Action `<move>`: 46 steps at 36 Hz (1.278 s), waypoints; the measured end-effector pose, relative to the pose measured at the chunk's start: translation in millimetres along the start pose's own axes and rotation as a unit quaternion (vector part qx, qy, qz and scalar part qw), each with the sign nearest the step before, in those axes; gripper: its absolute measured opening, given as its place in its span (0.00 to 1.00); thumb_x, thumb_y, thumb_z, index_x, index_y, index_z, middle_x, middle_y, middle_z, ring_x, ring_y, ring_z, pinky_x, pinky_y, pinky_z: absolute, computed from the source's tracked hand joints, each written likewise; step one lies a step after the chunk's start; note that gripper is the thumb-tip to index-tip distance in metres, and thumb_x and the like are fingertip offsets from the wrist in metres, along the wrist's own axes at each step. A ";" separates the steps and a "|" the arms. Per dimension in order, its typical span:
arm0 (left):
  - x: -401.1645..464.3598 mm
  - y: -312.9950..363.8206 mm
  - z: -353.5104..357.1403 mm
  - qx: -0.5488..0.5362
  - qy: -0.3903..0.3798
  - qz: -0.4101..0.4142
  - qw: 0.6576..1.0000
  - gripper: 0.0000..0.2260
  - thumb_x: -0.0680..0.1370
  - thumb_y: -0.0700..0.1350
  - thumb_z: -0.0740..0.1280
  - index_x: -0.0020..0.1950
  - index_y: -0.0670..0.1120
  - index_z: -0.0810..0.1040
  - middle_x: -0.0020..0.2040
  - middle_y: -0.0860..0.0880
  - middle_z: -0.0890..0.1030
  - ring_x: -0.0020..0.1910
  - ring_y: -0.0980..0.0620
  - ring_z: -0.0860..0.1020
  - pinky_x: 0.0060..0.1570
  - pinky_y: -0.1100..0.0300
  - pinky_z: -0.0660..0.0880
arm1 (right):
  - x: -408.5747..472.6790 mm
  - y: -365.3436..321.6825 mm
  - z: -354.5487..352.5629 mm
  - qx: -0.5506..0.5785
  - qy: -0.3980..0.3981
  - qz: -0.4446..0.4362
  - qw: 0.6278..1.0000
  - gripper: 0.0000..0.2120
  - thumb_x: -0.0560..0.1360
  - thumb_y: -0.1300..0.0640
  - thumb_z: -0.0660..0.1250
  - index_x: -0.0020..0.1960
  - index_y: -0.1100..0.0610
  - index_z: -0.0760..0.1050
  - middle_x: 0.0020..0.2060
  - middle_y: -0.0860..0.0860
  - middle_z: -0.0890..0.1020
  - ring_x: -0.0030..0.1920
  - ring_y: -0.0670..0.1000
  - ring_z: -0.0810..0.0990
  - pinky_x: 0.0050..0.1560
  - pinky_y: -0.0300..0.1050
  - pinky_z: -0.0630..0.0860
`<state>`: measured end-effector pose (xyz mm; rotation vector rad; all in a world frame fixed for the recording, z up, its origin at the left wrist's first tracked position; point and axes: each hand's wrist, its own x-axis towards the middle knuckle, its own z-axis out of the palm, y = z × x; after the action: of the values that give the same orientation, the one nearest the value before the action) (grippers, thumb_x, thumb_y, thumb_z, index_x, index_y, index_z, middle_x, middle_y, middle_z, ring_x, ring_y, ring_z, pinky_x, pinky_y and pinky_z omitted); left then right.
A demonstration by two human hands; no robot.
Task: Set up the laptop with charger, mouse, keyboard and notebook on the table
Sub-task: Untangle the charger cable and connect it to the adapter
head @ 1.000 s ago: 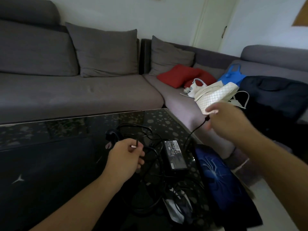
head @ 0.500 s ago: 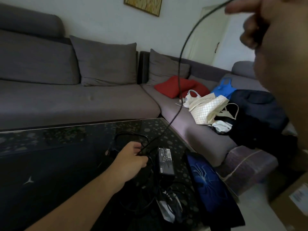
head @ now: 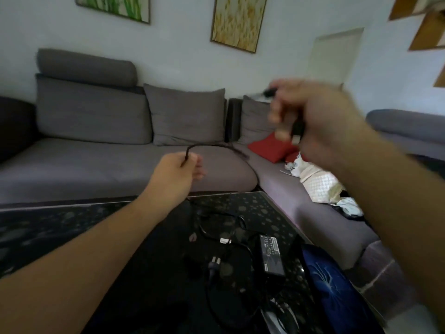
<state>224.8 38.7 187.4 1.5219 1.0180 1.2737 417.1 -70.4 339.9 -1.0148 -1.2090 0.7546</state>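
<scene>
A: Where is the thin black charger cable against your grip?

B: Your left hand pinches it between thumb and curled fingers, raised above the dark glossy spotted counter. From that pinch the cable arcs up and over to your right, then drops toward the counter's far edge.

A: And your right hand?

B: It is lifted higher, in front of the grey corner sofa, and blurred. Your fingers are curled round a small dark plug end with a pale tip pointing down. I cannot tell whether that plug belongs to the same cable.

A: Where does the rest of the charger lie?

B: The black rectangular power brick with its white label lies flat on the counter, below and between your two hands, well apart from both. To its left sits a tangle of black cords, with a metal-pronged mains plug lying among them.

A: Anything beside the brick?

B: A blue pad with a pale web pattern lies just to its right, at the counter's right edge. A dark mouse-like shape sits near the bottom, too dim to tell clearly. On the sofa beyond are a red cushion and a white quilted bag.
</scene>
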 end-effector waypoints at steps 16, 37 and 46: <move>3.5 15.3 -67.6 -0.058 -0.062 0.122 0.989 0.15 0.88 0.39 0.55 0.61 0.35 0.80 0.55 0.40 0.86 0.48 0.48 0.86 0.50 0.58 0.83 | 6.5 214.4 99.8 -0.370 -0.195 0.125 0.900 0.32 0.74 0.63 0.73 0.74 0.49 0.67 0.54 0.44 0.80 0.52 0.48 0.82 0.51 0.48 0.81; 33.7 17.4 -142.7 -0.273 0.042 0.099 0.956 0.16 0.88 0.45 0.53 0.50 0.43 0.78 0.40 0.50 0.88 0.46 0.53 0.88 0.50 0.60 0.84 | 111.6 143.1 5.6 -0.751 -0.013 -0.015 0.659 0.05 0.77 0.60 0.64 0.49 0.52 0.76 0.48 0.59 0.81 0.45 0.63 0.79 0.44 0.51 0.73; 47.8 -0.2 -156.9 -0.240 0.056 0.113 0.963 0.27 0.88 0.47 0.54 0.38 0.51 0.88 0.44 0.50 0.89 0.49 0.51 0.88 0.50 0.61 0.84 | 141.1 96.6 -57.1 -0.401 0.126 0.187 0.888 0.23 0.86 0.43 0.57 0.62 0.64 0.74 0.43 0.64 0.86 0.36 0.65 0.87 0.30 0.55 0.85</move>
<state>76.1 103.0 213.7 1.2181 0.5511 1.6416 508.2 80.7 302.9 -2.0111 -1.1138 0.3670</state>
